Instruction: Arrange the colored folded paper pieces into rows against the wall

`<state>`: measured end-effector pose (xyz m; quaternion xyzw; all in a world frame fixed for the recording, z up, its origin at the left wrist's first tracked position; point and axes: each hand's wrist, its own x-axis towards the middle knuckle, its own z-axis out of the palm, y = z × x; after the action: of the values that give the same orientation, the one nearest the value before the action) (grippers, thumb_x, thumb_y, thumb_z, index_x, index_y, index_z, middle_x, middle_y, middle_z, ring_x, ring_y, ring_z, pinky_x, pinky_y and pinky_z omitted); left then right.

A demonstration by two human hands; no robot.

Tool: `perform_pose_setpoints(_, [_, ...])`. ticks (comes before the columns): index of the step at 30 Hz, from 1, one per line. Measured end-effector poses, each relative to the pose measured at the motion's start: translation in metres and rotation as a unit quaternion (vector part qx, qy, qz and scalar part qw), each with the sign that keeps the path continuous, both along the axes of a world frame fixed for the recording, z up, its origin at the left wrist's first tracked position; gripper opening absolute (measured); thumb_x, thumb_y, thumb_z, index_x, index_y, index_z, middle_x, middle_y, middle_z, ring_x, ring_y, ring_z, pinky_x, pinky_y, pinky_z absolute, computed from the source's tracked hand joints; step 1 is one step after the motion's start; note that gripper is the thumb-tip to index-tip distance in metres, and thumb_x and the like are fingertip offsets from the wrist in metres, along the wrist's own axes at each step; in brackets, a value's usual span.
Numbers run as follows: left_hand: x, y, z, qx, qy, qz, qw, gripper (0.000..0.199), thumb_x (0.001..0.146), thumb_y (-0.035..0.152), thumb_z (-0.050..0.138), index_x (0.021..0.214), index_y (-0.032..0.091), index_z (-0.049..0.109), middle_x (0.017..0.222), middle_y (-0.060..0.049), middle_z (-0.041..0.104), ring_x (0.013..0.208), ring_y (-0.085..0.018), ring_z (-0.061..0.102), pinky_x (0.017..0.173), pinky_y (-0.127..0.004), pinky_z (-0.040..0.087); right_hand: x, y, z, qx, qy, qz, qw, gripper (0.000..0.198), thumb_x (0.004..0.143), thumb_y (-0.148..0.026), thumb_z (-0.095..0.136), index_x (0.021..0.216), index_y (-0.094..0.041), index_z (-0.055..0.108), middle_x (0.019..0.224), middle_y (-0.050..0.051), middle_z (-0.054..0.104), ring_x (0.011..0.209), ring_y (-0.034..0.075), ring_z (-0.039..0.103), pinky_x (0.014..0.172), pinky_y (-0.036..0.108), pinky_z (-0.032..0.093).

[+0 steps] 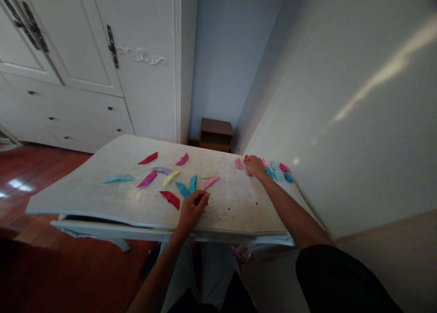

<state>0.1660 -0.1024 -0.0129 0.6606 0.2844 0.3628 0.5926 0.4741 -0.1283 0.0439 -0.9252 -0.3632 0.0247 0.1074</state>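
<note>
Far left of the left hand, a pale blue paper (118, 179) is lying flat on the bench (239, 219). Closer in, a magenta paper (147, 179), a purple paper (162, 170) and a yellow paper (171, 178) are sitting beyond that hand, all folded. A red paper (170, 199) is lying just left of it, two blue papers (193, 184) just beyond its knuckles. The left hand (194, 208) is hovering or resting low at the near side, fingers loosely curled; nothing is showing in it, but can't tell for sure. A pink paper (211, 182) is lying just past its fingertips.

The right hand (254, 165) is working farther out, fingers bunched nearly closed, a small red piece (246, 157) showing at the fingertips; whether it's being pinched, can't tell. A pink piece (238, 163) is sitting just left of that hand; pale blue pieces (276, 171) and a blue piece (288, 177) are lying to its right.

Doing this well likely means pinching lightly at the thick folds, not crushing the points, and holding the right wrist up so it isn't brushing neighbouring pieces.
</note>
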Motion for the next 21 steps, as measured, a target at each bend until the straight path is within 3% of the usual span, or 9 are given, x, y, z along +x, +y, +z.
perform_pose_setpoints(2, [0.000, 0.000, 0.000, -0.006, 0.000, -0.001, 1.000, 0.032, 0.080, 0.046, 0.061, 0.079, 0.015, 0.064, 0.060, 0.001, 0.057, 0.049, -0.011, 0.051, 0.046, -0.019, 0.041, -0.011, -0.007, -0.001, -0.007, -0.036, 0.036, 0.999, 0.034, 0.091, -0.025, 0.044, 0.115, -0.015, 0.065, 0.117, 0.015, 0.067, 0.108, 0.026, 0.062, 0.085, 0.032, 0.047])
perform_pose_setpoints(5, [0.000, 0.000, 0.000, -0.009, -0.001, -0.003, 1.000, 0.032, 0.080, 0.046, 0.061, 0.079, 0.015, 0.064, 0.060, 0.001, 0.057, 0.049, -0.011, 0.051, 0.045, -0.019, 0.041, -0.027, -0.014, -0.010, -0.035, -0.053, 0.110, 0.992, 0.035, 0.090, -0.029, 0.048, 0.121, -0.024, 0.061, 0.133, 0.008, 0.057, 0.117, 0.024, 0.056, 0.092, 0.031, 0.044])
perform_pose_setpoints(8, [0.000, 0.000, 0.000, -0.009, -0.002, -0.005, 1.000, 0.032, 0.079, 0.046, 0.061, 0.079, 0.015, 0.065, 0.060, 0.000, 0.057, 0.049, -0.011, 0.051, 0.045, -0.019, 0.041, -0.039, -0.016, -0.023, -0.064, -0.055, 0.135, 0.987, 0.034, 0.092, -0.033, 0.047, 0.119, -0.020, 0.062, 0.130, 0.010, 0.059, 0.112, 0.025, 0.059, 0.089, 0.033, 0.046])
perform_pose_setpoints(13, [-0.001, -0.001, 0.002, -0.012, -0.004, -0.005, 1.000, 0.031, 0.080, 0.046, 0.061, 0.076, 0.015, 0.064, 0.059, 0.001, 0.056, 0.049, -0.010, 0.050, 0.045, -0.019, 0.041, -0.046, -0.012, -0.033, -0.067, -0.070, 0.105, 0.990, 0.035, 0.095, -0.031, 0.039, 0.113, -0.013, 0.063, 0.120, 0.016, 0.065, 0.105, 0.027, 0.063, 0.084, 0.034, 0.048])
perform_pose_setpoints(17, [0.000, -0.002, 0.002, -0.012, -0.004, -0.004, 1.000, 0.031, 0.080, 0.046, 0.061, 0.077, 0.015, 0.064, 0.060, 0.001, 0.056, 0.049, -0.010, 0.050, 0.046, -0.019, 0.041, -0.053, -0.013, -0.033, -0.039, -0.084, 0.102, 0.990, 0.037, 0.095, -0.029, 0.039, 0.123, -0.014, 0.058, 0.134, 0.014, 0.056, 0.108, 0.026, 0.062, 0.087, 0.034, 0.048])
perform_pose_setpoints(21, [0.000, -0.002, 0.001, -0.009, 0.001, -0.003, 1.000, 0.031, 0.082, 0.045, 0.060, 0.078, 0.014, 0.063, 0.060, 0.001, 0.056, 0.050, -0.010, 0.050, 0.046, -0.019, 0.040, -0.078, -0.026, -0.040, 0.005, -0.084, 0.147, 0.986, 0.040, 0.096, -0.027, 0.038, 0.131, -0.017, 0.054, 0.143, 0.009, 0.049, 0.122, 0.021, 0.054, 0.098, 0.031, 0.045])
